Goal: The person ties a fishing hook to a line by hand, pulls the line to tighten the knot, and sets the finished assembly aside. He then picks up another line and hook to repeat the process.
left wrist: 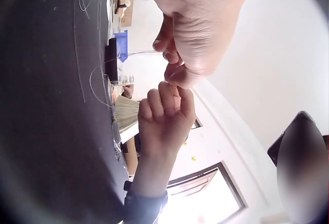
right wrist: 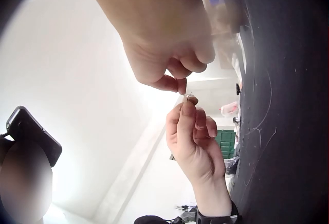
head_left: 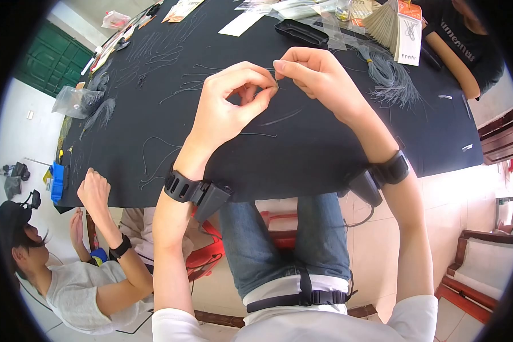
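My left hand (head_left: pixel 225 100) pinches a thin fishing line (left wrist: pixel 139 54) between thumb and forefinger above the black table. The line trails from the fingers in a loose loop in the left wrist view. A tiny shiny bit (right wrist: pixel 190 96) pokes out at those fingertips in the right wrist view; its kind is too small to make out. My right hand (head_left: pixel 323 80) meets the left at the fingertips, thumb pressed on the curled forefinger, pinching at the same line. Its other fingers are folded into the palm.
Loose lines (head_left: pixel 154 51) lie over the black tabletop (head_left: pixel 279 165). Toward the back right are a bundle of grey line (head_left: pixel 385 77), a fan of printed cards (head_left: pixel 407 37) and a black tray (head_left: pixel 301 33). A person (head_left: pixel 91 285) sits at left, another (head_left: pixel 467 51) at right.
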Motion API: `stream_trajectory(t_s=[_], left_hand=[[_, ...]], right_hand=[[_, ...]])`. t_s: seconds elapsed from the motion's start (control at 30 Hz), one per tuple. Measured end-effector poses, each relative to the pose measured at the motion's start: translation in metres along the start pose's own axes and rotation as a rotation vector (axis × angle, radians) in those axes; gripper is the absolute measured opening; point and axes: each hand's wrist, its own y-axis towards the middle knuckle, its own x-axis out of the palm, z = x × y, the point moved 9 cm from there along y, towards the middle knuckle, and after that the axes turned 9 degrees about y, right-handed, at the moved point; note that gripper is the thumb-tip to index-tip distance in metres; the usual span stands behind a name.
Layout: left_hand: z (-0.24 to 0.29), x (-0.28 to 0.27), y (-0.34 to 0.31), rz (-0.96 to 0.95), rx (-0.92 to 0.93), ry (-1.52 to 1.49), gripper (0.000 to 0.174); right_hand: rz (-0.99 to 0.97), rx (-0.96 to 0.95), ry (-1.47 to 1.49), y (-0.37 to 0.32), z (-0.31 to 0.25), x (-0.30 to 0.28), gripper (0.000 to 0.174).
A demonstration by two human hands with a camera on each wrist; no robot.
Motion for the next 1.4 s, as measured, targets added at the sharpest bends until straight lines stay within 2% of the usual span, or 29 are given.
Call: stream_trajectory(t_s=[0.43, 0.83, 1.13, 1.4], left_hand=[[0.002, -0.013, 0.0, 0.133, 0.033, -0.06, 0.004], [-0.018, -0.015, -0.003, 0.202, -0.183, -0.151, 0.001], [-0.02, -0.011, -0.003, 0.144, -0.155, 0.048, 0.005], [-0.009, -0.002, -0.002, 0.026, -0.134, 0.114, 0.004]], right_hand=[[0.024, -0.099, -0.122, 0.003, 0.008, 0.004, 0.024], [0.053, -0.127, -0.247, -0.004, -0.002, 0.013, 0.021], [0.015, -0.214, -0.319, -0.009, -0.019, 0.019, 0.021], [0.002, -0.208, -0.125, -0.006, -0.017, 0.008, 0.024]])
